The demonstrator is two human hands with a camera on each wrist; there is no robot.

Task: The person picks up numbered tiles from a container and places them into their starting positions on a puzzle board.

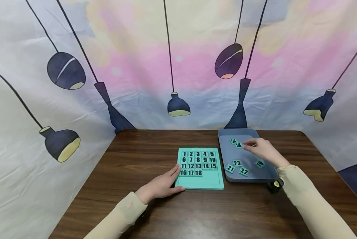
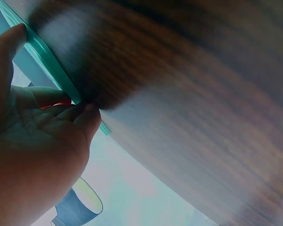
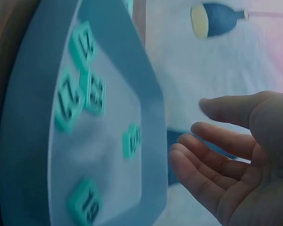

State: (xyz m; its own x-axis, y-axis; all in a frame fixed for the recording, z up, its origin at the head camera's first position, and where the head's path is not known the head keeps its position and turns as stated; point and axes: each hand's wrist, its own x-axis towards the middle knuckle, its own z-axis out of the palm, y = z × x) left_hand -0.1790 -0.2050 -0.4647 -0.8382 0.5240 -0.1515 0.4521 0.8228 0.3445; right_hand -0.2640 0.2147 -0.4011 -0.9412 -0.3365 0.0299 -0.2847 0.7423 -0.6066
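In the head view a turquoise number board (image 1: 211, 181) lies on the table, its tiles (image 1: 198, 159) in rows numbered 1 to 18. My left hand (image 1: 163, 184) rests at the board's left side, fingers on its edge and thumb by its lower left corner. The left wrist view shows thumb and fingertips against the board's edge (image 2: 52, 61). My right hand (image 1: 263, 151) hovers over the blue-grey tray (image 1: 244, 179), thumb and fingers apart, nothing between them. Closest to its fingertips is tile 20 (image 1: 238, 145), beside tile 24 (image 1: 233, 141).
Tile 21 (image 1: 230, 168), tile 22 (image 1: 243, 171) and tile 23 (image 1: 236, 163) lie at the tray's near left. Tile 19 (image 1: 259, 163) sits at its right, under the right wrist. The tray stands just right of the board. A patterned cloth (image 1: 148, 109) hangs behind the wooden table (image 1: 142, 149).
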